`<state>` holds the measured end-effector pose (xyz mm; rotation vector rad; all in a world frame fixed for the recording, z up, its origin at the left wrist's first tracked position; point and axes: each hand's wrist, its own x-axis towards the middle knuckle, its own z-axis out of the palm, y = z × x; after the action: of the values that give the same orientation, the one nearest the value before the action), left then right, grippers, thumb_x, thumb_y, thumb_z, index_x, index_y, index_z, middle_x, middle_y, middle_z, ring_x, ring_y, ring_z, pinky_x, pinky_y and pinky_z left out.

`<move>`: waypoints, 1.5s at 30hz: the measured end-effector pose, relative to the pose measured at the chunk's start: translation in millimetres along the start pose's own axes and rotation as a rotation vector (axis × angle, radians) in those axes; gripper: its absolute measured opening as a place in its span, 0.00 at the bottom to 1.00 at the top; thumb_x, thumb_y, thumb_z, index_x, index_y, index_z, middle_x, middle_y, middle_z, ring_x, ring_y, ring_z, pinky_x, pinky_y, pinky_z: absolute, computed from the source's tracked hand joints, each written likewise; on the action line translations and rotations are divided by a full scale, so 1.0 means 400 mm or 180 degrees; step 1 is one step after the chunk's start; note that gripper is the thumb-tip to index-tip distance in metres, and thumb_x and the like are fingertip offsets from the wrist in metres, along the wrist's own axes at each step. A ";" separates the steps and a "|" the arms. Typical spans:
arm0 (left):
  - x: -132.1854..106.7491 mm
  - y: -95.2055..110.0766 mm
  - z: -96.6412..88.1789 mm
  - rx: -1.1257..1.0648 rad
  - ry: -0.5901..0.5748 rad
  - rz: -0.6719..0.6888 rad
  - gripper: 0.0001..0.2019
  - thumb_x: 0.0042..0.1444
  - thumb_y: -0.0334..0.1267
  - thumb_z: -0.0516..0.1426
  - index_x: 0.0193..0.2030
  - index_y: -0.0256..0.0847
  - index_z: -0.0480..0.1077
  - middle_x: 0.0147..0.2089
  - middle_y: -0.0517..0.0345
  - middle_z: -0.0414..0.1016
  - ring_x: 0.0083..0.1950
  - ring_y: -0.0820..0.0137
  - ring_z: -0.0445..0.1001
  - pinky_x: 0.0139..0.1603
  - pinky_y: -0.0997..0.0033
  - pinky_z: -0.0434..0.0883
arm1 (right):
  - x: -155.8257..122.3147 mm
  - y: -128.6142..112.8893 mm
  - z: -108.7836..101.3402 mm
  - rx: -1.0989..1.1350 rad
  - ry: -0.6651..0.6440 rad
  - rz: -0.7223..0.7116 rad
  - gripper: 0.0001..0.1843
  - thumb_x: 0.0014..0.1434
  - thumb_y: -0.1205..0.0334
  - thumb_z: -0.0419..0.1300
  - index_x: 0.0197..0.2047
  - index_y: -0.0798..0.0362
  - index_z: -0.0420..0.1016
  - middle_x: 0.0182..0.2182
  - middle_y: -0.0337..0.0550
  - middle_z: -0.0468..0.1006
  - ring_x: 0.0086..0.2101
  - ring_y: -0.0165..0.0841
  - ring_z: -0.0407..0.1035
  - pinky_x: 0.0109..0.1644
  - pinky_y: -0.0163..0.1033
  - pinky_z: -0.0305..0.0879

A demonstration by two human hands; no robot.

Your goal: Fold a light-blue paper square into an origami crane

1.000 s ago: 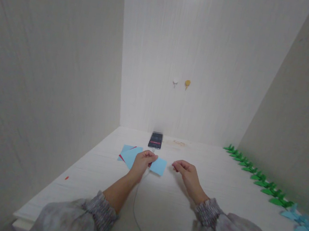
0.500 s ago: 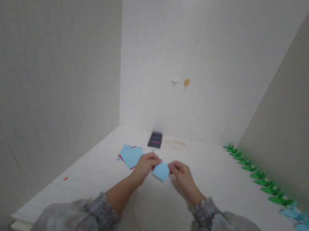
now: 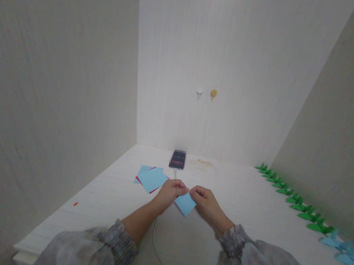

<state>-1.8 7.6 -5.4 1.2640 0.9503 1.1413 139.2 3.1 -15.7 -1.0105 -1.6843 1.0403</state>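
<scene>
A small blue square of paper [image 3: 185, 204] hangs between my hands with one corner pointing toward me. My left hand [image 3: 170, 194] pinches it near its upper left, fingers closed. On the other side, my right hand [image 3: 205, 203] is closed on the paper's upper right, the thumb and fingertips close to those of the left. Just left of my left hand lies a loose pile of blue paper sheets [image 3: 152, 179], with thin red edges showing between them. The top corner of the held paper is hidden by my fingers.
A phone [image 3: 177, 159] stands at the back, a white cable [image 3: 156, 250] running from it toward me. Folded green paper pieces [image 3: 306, 212] and several light-blue ones [image 3: 346, 258] line the right side. A small orange scrap [image 3: 76, 204] lies left. Two hooks [image 3: 213, 94] are on the wall.
My hands have come closer together. The blue paper has turned so a corner points toward me, and it sits slightly lower and nearer.
</scene>
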 end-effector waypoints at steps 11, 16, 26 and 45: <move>0.017 0.005 -0.051 -0.0316 0.0834 0.0322 0.10 0.33 0.39 0.59 0.17 0.35 0.63 0.14 0.66 0.59 0.17 0.80 0.55 0.19 0.77 0.52 | 0.000 -0.039 -0.021 0.0005 0.0321 -0.0062 0.10 0.47 0.61 0.50 0.18 0.56 0.64 0.16 0.35 0.64 0.22 0.27 0.58 0.28 0.32 0.54; 0.021 0.005 -0.038 -0.0039 0.0656 0.0212 0.11 0.34 0.39 0.59 0.16 0.35 0.62 0.13 0.66 0.59 0.17 0.80 0.55 0.19 0.77 0.52 | -0.002 -0.047 -0.003 -0.0120 0.0326 -0.0321 0.10 0.47 0.58 0.53 0.31 0.54 0.67 0.25 0.38 0.67 0.28 0.28 0.60 0.33 0.33 0.56; 0.010 -0.005 -0.012 -0.0516 -0.0146 -0.0002 0.15 0.39 0.47 0.56 0.26 0.34 0.66 0.22 0.59 0.67 0.23 0.76 0.64 0.24 0.76 0.61 | 0.010 0.007 -0.007 0.0576 0.0330 0.0115 0.13 0.45 0.54 0.55 0.24 0.57 0.67 0.19 0.36 0.66 0.22 0.27 0.58 0.27 0.32 0.55; 0.018 -0.008 -0.025 0.0396 0.0091 0.0357 0.08 0.39 0.36 0.55 0.26 0.34 0.70 0.20 0.60 0.68 0.21 0.77 0.62 0.24 0.77 0.60 | -0.006 -0.014 0.006 0.0914 0.0073 0.0351 0.10 0.47 0.57 0.54 0.25 0.57 0.67 0.19 0.37 0.67 0.22 0.27 0.61 0.27 0.32 0.56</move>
<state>-9.6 17.0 -9.2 1.4194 0.9945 1.2050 136.5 -1.6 -11.6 -0.9299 -1.4233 1.2958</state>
